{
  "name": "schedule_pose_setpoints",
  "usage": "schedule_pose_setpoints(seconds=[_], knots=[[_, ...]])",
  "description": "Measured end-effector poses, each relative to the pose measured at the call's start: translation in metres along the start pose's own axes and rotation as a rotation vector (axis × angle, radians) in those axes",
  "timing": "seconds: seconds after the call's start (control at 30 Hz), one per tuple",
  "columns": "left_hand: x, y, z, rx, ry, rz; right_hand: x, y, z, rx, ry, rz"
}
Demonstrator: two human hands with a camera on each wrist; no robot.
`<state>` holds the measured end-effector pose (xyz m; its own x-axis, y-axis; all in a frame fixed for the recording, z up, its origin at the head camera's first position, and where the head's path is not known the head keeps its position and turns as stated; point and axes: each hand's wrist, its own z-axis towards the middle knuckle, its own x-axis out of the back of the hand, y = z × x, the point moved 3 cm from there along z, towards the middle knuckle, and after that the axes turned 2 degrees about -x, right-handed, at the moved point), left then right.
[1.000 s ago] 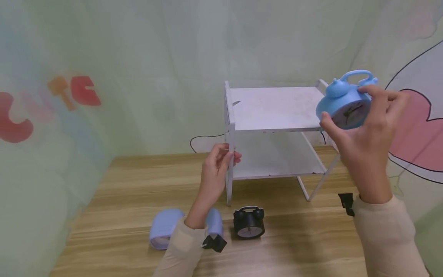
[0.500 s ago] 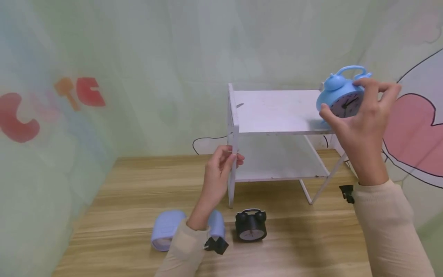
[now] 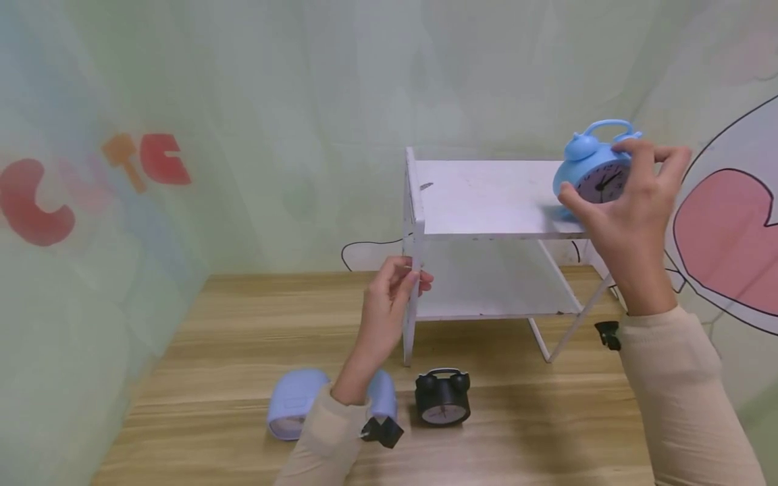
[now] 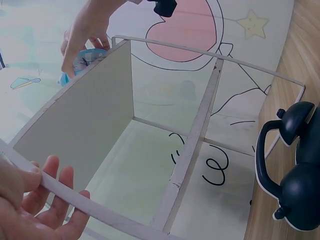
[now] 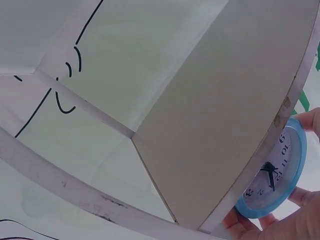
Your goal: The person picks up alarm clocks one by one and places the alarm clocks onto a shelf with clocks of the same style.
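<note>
At the right end of the white two-tier shelf [image 3: 486,196], my right hand [image 3: 638,209] holds a light blue twin-bell alarm clock [image 3: 583,162] between thumb and fingers. The clock is upright at the upper board, its dial facing me; in the right wrist view the board's front edge hides the bottom of the dial [image 5: 272,172]. My left hand [image 3: 389,297] grips the shelf's left front upright, and the left wrist view shows its fingers [image 4: 65,182] curled round that white bar.
A black twin-bell alarm clock [image 3: 442,398] stands on the wooden table [image 3: 243,324] in front of the shelf. Left of it is a lavender-blue clock [image 3: 298,401], partly hidden by my left sleeve, with another blue piece [image 3: 381,395] beside the wrist. A printed curtain [image 3: 304,135] hangs behind.
My right hand has brought the blue clock left and down to the upper board, turning its dial more upright. The left hand keeps its grip on the upright; the view has shifted slightly.
</note>
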<state>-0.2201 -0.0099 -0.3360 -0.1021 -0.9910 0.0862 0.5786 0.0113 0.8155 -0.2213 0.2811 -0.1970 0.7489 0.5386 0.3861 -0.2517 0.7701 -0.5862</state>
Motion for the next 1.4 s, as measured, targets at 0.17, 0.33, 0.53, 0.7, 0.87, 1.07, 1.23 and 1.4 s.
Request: schedule_pose_setpoints(seconds=[0.17, 0.33, 0.53, 0.7, 0.87, 1.07, 1.23, 1.4], knots=[[0.001, 0.001, -0.001, 0.009, 0.004, 0.023, -0.003, 0.001, 0.003, -0.024, -0.005, -0.005], [0.006, 0.002, 0.0, 0.005, 0.023, 0.037, -0.009, -0.002, 0.005, -0.017, -0.021, -0.012], [0.007, 0.002, 0.002, 0.002, 0.017, 0.02, -0.009, -0.002, 0.003, -0.001, -0.043, -0.042], [0.006, 0.001, 0.001, 0.009, 0.021, 0.013, -0.01, 0.0, 0.001, 0.011, -0.058, -0.05], [0.006, 0.0, 0.0, 0.024, 0.02, 0.013, -0.009, 0.002, -0.001, 0.025, -0.059, -0.065], [0.006, -0.001, 0.0, 0.025, 0.016, 0.012, -0.004, 0.002, -0.009, 0.103, 0.003, -0.089], [0.006, 0.0, 0.0, 0.01, 0.02, 0.01, 0.003, -0.004, -0.019, 0.132, 0.066, -0.096], [0.008, 0.001, 0.0, 0.001, 0.023, 0.013, 0.01, -0.01, -0.031, 0.163, 0.1, -0.078]])
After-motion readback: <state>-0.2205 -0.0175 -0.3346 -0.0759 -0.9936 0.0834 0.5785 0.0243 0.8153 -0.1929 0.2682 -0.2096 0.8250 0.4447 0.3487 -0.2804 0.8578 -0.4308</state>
